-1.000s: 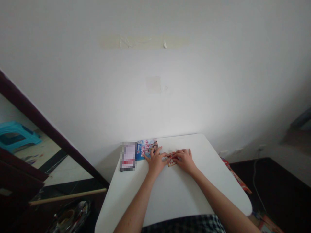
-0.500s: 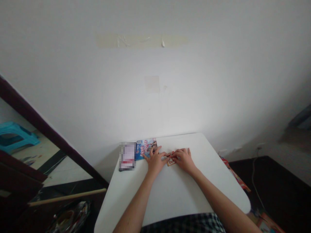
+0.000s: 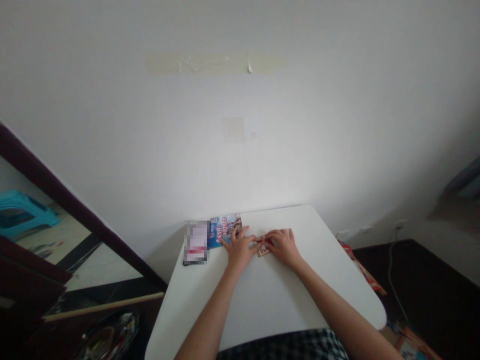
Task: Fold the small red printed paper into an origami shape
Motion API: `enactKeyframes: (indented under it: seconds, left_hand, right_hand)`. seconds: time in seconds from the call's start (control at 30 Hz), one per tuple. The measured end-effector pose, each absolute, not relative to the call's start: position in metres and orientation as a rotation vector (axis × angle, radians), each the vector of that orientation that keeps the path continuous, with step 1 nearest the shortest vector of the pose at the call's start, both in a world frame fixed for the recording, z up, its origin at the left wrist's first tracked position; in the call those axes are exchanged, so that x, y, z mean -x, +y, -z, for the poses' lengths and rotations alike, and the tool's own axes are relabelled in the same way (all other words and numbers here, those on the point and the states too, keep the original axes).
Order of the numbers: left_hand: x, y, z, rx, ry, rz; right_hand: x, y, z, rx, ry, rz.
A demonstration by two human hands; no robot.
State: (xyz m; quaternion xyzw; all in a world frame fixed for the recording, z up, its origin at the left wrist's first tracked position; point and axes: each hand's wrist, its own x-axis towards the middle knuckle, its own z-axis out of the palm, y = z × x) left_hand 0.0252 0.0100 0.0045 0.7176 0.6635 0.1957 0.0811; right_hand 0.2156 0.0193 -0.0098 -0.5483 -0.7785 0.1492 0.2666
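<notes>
A small red and yellow printed paper piece (image 3: pixel 264 251) lies on the white table (image 3: pixel 270 305), partly covered by my fingers. My left hand (image 3: pixel 240 250) pinches its upper left edge between thumb and forefinger, the other fingers spread. Those spread fingers rest over the corner of a blue printed booklet (image 3: pixel 216 235). From the other side, my right hand (image 3: pixel 284 246) has its fingertips closed on the paper's upper part. The fingertips of both hands almost meet there, and what lies right under them is hidden.
Left of the booklet lies a dark-edged flat item (image 3: pixel 196 242), its face blurred out. The wall (image 3: pixel 240 170) stands at the table's back edge. Beyond the left side are a blue stool (image 3: pixel 26 212) and a wooden stick (image 3: pixel 105 306). A cable (image 3: pixel 392 270) runs down at right.
Both hands keep nearly the same place, and the right fingers have shifted slightly, showing a little more red on the paper. The view has tilted a touch.
</notes>
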Motion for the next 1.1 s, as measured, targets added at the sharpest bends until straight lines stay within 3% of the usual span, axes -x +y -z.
enactKeyframes:
  seconds: [1.1]
  left_hand:
    - [-0.032, -0.001, -0.002, -2.204, 1.957, -0.643]
  right_hand:
    - [-0.218, 0.027, 0.014, 1.523, -1.976, -0.370]
